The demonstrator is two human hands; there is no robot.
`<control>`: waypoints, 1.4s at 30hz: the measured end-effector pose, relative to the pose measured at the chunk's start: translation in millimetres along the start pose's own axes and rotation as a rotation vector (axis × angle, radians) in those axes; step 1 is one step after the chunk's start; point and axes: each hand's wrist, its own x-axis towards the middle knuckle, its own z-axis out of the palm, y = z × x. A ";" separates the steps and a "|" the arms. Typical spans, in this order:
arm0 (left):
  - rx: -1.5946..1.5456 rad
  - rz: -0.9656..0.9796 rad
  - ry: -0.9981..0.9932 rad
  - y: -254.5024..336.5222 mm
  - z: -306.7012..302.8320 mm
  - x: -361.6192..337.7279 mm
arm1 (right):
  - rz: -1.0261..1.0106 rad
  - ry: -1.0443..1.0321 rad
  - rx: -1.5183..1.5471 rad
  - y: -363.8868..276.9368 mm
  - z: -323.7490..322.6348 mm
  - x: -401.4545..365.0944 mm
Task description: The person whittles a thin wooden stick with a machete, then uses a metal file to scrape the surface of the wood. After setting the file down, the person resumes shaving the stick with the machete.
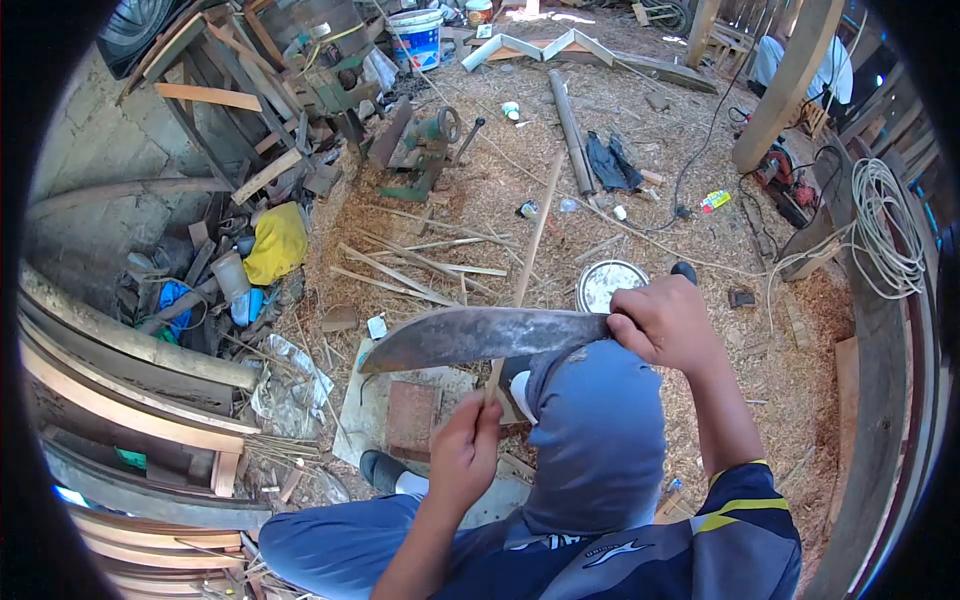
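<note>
My right hand [665, 322] is closed round the handle of a large, dark-bladed machete [480, 338], just above my raised knee. The broad blade points left and lies across a thin wooden stick [538, 235]. My left hand [466, 445] grips the lower end of that stick below the blade. From there the stick slants up and away over the shavings. The handle itself is mostly hidden by my fingers.
Several thin strips [420, 265] lie on the shavings ahead. A green metal vise [425, 150] stands beyond them. Near my knee is a round white lid [612, 285]. A reddish brick [413, 415] lies by my feet. Coiled rope [888, 230] hangs right; a person [830, 72] is at the back right.
</note>
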 end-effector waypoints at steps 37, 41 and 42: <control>0.115 0.167 0.091 28.3 9.5 17.7 | -0.131 0.030 -0.042 -21.9 -10.3 19.2; 0.155 0.117 0.059 8.0 0.0 -8.2 | 0.006 -0.022 -0.005 -13.5 -8.7 4.8; 0.213 0.098 0.043 -3.3 -3.7 -18.1 | 0.037 -0.013 0.003 -7.7 -3.1 -0.8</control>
